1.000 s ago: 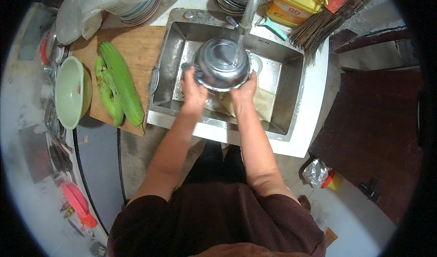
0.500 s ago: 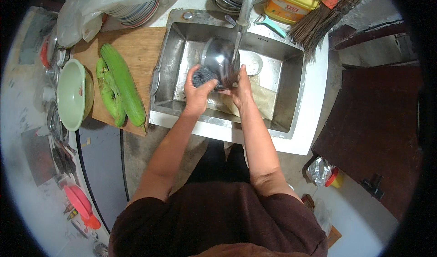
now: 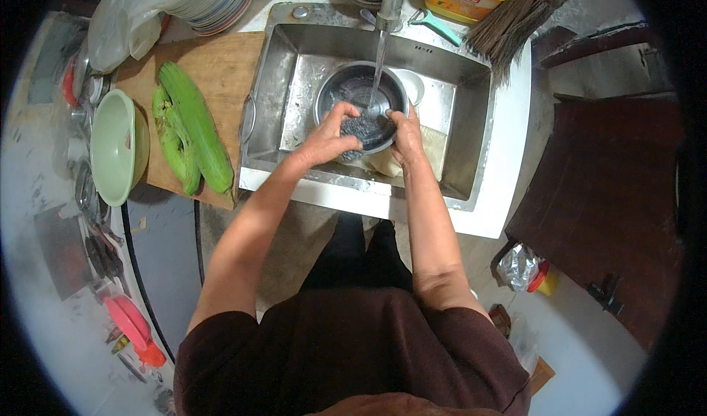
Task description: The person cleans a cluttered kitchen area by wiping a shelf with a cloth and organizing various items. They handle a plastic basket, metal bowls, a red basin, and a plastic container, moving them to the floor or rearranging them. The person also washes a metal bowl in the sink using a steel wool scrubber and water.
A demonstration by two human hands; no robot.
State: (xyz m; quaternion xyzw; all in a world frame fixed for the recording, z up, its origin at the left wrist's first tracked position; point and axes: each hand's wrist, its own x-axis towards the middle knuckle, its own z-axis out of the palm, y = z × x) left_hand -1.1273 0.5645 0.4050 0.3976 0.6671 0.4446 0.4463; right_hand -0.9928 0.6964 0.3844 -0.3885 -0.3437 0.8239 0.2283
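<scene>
A steel bowl (image 3: 323, 98) is held facing up in the sink (image 3: 287, 84), under a running stream of water from the tap (image 3: 392, 7). My right hand (image 3: 407, 137) grips the bowl's right rim, thumb over the edge and fingers hidden beneath. In my left hand (image 3: 326, 140) is a dark grey scouring pad (image 3: 359, 130), pressed to the inside of the bowl at its near side. A small white bowl (image 3: 414, 86) stands behind it, partly covered. Under the right hand lies a pale yellowish sheet (image 3: 433, 151), perhaps a cloth, on the sink floor.
Left of the sink, two long green gourds (image 3: 195, 125) lie on a wooden board (image 3: 239, 62) beside a pale green basin (image 3: 110, 151). Stacked plates (image 3: 221, 11), a teal-handled peeler (image 3: 442, 29), a yellow jug (image 3: 464, 0) and a straw brush (image 3: 515, 29) line the back.
The steel bowl has turned from tilted, its shiny outside showing, to facing up under the stream. My left hand has moved the scouring pad right, into the bowl.
</scene>
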